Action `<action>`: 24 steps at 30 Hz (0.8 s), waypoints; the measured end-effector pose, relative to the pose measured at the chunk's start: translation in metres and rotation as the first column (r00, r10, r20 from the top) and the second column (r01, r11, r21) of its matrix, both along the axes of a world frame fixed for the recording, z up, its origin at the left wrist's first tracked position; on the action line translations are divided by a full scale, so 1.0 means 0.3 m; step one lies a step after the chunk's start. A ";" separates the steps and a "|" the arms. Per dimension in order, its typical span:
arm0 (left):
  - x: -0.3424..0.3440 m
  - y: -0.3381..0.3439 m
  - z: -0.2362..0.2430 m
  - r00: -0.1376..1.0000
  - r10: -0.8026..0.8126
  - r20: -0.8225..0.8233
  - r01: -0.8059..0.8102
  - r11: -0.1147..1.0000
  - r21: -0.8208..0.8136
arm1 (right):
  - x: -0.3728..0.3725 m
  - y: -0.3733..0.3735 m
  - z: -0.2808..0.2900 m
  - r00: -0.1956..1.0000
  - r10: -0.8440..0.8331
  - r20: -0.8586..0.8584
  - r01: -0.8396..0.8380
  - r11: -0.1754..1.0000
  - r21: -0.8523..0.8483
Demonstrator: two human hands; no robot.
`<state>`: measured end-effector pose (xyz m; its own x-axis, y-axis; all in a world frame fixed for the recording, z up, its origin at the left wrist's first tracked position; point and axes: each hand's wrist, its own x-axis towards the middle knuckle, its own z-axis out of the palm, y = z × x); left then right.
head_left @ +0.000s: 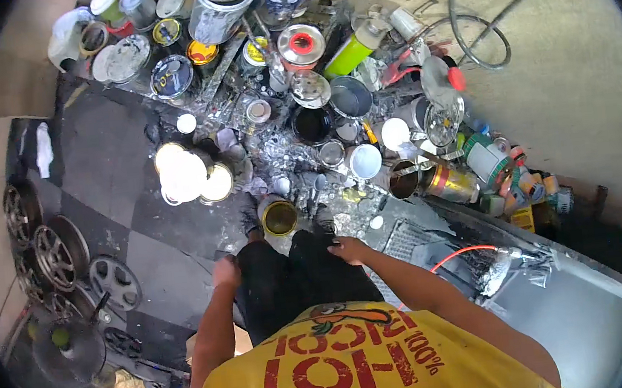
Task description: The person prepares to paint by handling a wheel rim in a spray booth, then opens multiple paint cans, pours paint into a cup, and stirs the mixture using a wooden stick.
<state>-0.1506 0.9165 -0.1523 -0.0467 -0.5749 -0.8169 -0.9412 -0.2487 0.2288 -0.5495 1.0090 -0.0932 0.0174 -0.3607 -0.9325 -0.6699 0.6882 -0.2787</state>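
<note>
My left hand [226,269] is closed at the outer side of my left knee, gripping the black trousers [265,274]; its fingertips are partly hidden. Beside the other knee, my right hand [349,250] pinches the trouser cloth between thumb and curled fingers. Between my dark shoes stands an open tin [279,218] with a yellowish-brown inside, touched by neither hand. Just past it are small grey cups [281,186] on the paint-spattered floor. A white lid [377,223] lies to the right of my right shoe.
Paint cans, including an open black one [313,123] and a white-filled one [365,161], crowd the area ahead. Brightly lit cans [192,178] stand front left. Wheel rims [59,253] and a fan [68,352] are at left. A hose [482,32] coils far right; a ledge [560,259] runs right.
</note>
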 end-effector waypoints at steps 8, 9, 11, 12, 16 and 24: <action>-0.173 0.378 0.154 0.973 0.228 -0.042 -0.232 0.959 -0.165 | -0.192 0.139 0.087 0.987 -0.043 0.157 0.089 0.950 -0.298; -0.227 0.432 0.159 0.976 0.213 -0.039 -0.217 0.958 -0.187 | -0.247 0.176 0.068 0.974 -0.093 0.205 0.157 0.935 -0.319; -0.308 0.529 0.179 0.998 -0.004 -0.058 -0.010 0.971 -0.240 | -0.339 0.224 0.087 0.952 -0.166 0.256 0.251 0.904 -0.347; -0.335 0.565 0.218 0.999 0.005 -0.041 -0.015 0.967 -0.256 | -0.369 0.215 0.156 0.948 -0.180 0.263 0.263 0.907 -0.328; -0.459 0.583 0.373 0.995 0.083 -0.051 -0.094 0.951 -0.296 | -0.574 0.277 0.217 0.913 -0.195 0.358 0.345 0.839 -0.421; -0.538 0.518 0.480 0.999 -0.006 -0.034 -0.006 0.937 -0.350 | -0.654 0.340 0.265 0.824 -0.400 0.402 0.567 0.607 -0.558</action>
<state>-0.3119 1.0719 -0.0084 -0.0709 -0.8242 -0.5618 -0.9315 -0.1468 0.3328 -0.7456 1.1112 -0.0138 -0.1706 -0.8666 -0.4690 -0.1561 0.4937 -0.8555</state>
